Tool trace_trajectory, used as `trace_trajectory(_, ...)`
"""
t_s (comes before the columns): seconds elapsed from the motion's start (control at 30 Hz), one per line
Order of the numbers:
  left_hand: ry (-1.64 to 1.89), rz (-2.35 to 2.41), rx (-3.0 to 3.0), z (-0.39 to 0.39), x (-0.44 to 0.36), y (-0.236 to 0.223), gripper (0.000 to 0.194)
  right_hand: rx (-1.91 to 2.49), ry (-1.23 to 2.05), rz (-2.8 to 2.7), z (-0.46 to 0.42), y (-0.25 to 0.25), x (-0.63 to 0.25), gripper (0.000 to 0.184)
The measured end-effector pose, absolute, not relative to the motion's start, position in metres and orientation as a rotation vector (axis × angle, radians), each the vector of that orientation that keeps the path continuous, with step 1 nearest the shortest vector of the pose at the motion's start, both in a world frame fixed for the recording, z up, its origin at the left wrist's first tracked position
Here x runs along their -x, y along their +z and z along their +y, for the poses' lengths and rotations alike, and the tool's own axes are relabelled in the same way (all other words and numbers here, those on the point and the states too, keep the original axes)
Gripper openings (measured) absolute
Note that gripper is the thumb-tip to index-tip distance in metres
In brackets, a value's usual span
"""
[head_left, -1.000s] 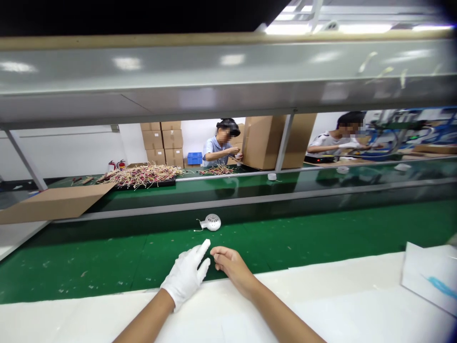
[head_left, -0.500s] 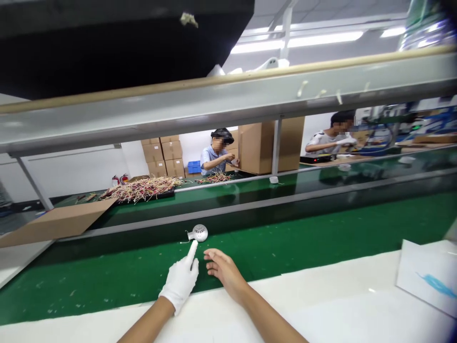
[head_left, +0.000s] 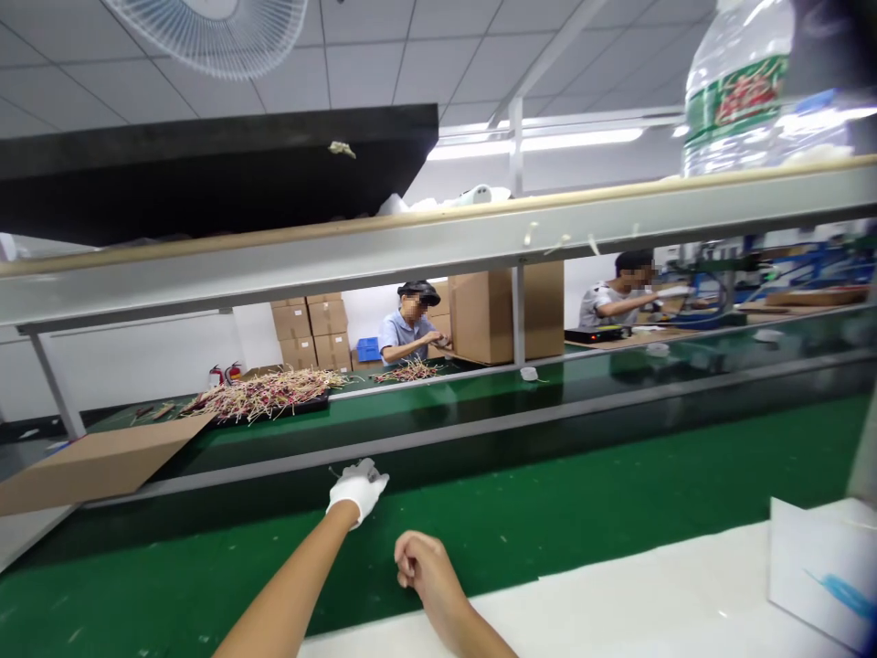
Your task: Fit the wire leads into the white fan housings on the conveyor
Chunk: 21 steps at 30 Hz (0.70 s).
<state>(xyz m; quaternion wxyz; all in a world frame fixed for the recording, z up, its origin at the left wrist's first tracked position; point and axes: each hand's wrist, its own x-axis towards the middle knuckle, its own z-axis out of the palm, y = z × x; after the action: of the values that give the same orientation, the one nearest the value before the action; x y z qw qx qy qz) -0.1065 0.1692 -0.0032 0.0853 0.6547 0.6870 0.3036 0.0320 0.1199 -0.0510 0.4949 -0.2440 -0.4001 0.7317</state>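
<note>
My left hand (head_left: 357, 491), in a white glove, reaches out over the green belt (head_left: 589, 498) and is closed on a small white round part (head_left: 369, 467). Only a greyish edge of that part shows past the glove, with a thin wire to its left; the fingertips are mostly hidden. Bare and nearer to me, my right hand (head_left: 421, 559) hovers by the front of the belt. Its fingers are curled in, and nothing shows in them.
A metal rail (head_left: 438, 439) runs behind the belt. Beyond it lie a pile of wires (head_left: 264, 393) and another white part (head_left: 529, 374). Cardboard (head_left: 102, 457) juts in at left. Overhead a shelf (head_left: 274, 265) bears a bottle (head_left: 736, 100). Two people sit across.
My left hand has moved from pointing beside the white round part to closing over it. My right hand's fingers have curled in. The view has tilted upward.
</note>
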Motion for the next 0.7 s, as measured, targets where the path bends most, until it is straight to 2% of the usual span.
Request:
trace_trajectory(0.13,0.862,2.147,-1.922,0.169,0.104,-0.012,0.033,0.578,1.762,-0.953,0.124,-0.056,-0.029,0.016)
trace_trajectory(0.23,0.93,2.134,-1.9,0.156,0.101,-0.016,0.032,0.51,1.803,-0.906,0.125,-0.057,-0.028,0.017)
trace_trajectory(0.33,1.168,1.954,-1.76,0.136,0.101,-0.018,0.051,0.475,1.88,-0.901,0.122,-0.055,-0.031,0.024)
trace_trajectory(0.43,1.536,1.475,-1.311,0.112,0.101,-0.021,0.084,0.604,1.996,-0.95,0.119,-0.05,-0.035,0.03)
trace_trajectory(0.5,1.597,1.254,-1.044,0.094,0.1,-0.024,0.101,0.76,2.037,-0.938,0.118,-0.045,-0.037,0.025)
trace_trajectory(0.53,1.595,1.199,-0.95,0.085,0.1,-0.026,0.103,0.816,2.042,-0.908,0.118,-0.044,-0.038,0.02)
trace_trajectory(0.7,1.552,1.045,-0.699,0.056,0.101,-0.031,0.068,0.774,2.027,-0.711,0.12,-0.041,-0.045,0.005)
